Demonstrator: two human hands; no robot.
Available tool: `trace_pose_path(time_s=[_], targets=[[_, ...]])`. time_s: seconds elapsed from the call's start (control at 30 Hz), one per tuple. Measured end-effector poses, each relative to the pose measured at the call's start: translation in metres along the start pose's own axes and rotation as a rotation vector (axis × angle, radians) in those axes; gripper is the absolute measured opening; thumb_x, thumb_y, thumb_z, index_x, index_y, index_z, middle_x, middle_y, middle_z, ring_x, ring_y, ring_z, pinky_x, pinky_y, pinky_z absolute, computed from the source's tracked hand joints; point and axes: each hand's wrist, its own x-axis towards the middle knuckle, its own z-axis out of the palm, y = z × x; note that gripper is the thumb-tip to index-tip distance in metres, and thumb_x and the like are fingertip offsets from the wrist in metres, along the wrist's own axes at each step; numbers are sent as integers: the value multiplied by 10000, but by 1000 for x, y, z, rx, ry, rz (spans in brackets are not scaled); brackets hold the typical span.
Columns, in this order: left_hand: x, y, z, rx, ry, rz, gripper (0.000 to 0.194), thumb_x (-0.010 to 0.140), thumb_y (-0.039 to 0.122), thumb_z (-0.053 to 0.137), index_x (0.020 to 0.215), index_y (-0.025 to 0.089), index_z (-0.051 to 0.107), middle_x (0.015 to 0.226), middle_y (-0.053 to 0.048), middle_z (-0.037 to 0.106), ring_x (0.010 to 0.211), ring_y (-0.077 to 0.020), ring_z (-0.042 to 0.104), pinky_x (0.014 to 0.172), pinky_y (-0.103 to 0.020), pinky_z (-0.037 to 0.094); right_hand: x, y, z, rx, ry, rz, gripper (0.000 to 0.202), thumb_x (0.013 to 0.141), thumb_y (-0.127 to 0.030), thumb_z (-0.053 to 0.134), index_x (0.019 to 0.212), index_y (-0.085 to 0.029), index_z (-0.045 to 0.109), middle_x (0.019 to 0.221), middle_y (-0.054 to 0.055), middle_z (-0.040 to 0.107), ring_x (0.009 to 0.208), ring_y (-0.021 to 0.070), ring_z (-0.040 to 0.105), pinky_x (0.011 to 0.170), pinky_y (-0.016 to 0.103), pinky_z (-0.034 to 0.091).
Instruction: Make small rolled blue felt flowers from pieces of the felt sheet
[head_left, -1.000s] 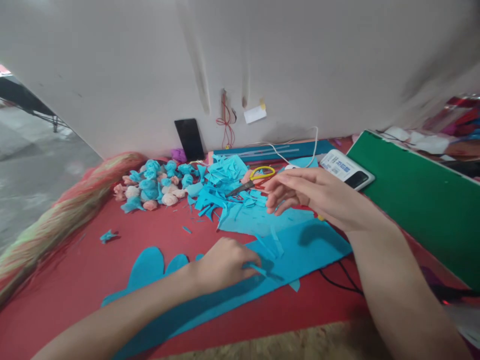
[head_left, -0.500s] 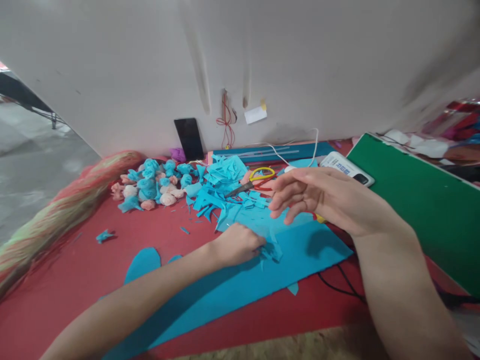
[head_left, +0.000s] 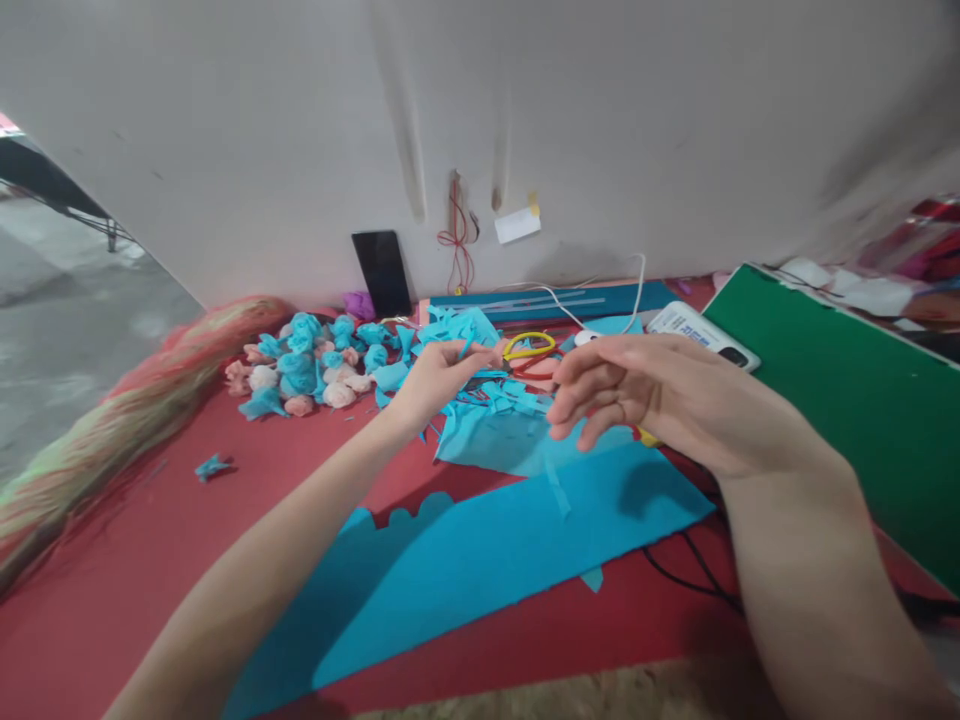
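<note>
Moved: left hand [head_left: 435, 382], shifted since the earlier frame from above the blue sheet [head_left: 480, 560] to the blue scraps [head_left: 459, 326] at centre; most loose bits gone from the sheet.
Fibre bundle: red and pale green [head_left: 142, 420], along the left edge.
Rosettes: blue, pink and white [head_left: 300, 370], heaped left of centre.
Phone: dark screen [head_left: 382, 275], leaning on the wall, upper centre-left.
Left hand: thumb and fingertips close together at the scraps; whether a strip is gripped, cannot tell.
Blue sheet: flat, lower centre, scalloped upper edge at its left, one pale strip [head_left: 557, 488] on top.
Scissors: yellow and red handles [head_left: 519, 356], centre, between the hands.
Right hand: [head_left: 622, 395], right of centre, above the sheet; fingers loosely curled, nothing visible in them; well apart from the left.
Green board: [head_left: 840, 410], right, white device [head_left: 697, 330] at its left edge.
</note>
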Motion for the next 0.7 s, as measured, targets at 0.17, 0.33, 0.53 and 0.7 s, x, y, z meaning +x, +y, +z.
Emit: trace_pose_path(time_s=[0.17, 0.33, 0.53, 0.7], targets=[[-25, 25, 6, -423, -59, 93, 369, 902, 385, 344, 1001, 161, 620, 547, 66, 180, 416, -61, 234, 390, -183, 255, 3, 3, 1, -63, 42, -9, 211, 876, -308, 541, 801, -154, 664, 742, 65, 681, 707, 159, 664, 565, 174, 548], [-32, 36, 8, -594, -90, 174, 346, 919, 345, 344, 954, 214, 662, 723, -2, 490, 724, -93, 516, 699, -209, 443, 8, 14, 6, -163, 73, 4, 121, 825, -254, 606, 851, -153, 667, 734, 42, 681, 678, 133, 662, 554, 157, 548], [-39, 43, 16, -563, -208, 180, 317, 912, 385, 373, 1027, 258, 640, 936, -2, 601, 844, -139, 552, 768, -246, 441, 18, 25, 19, -188, 39, 32, 123, 761, -234, 659, 714, -122, 676, 628, 40, 666, 563, 131, 652, 527, 159, 549], [-35, 39, 16, -665, -133, 214, 309, 885, 393, 431, 1123, 241, 557, 1025, -10, 605, 1035, -173, 531, 913, -285, 401, 15, 23, 19, -158, 84, -17, 113, 795, -199, 618, 729, -148, 696, 620, 22, 667, 555, 111, 647, 527, 138, 546]])
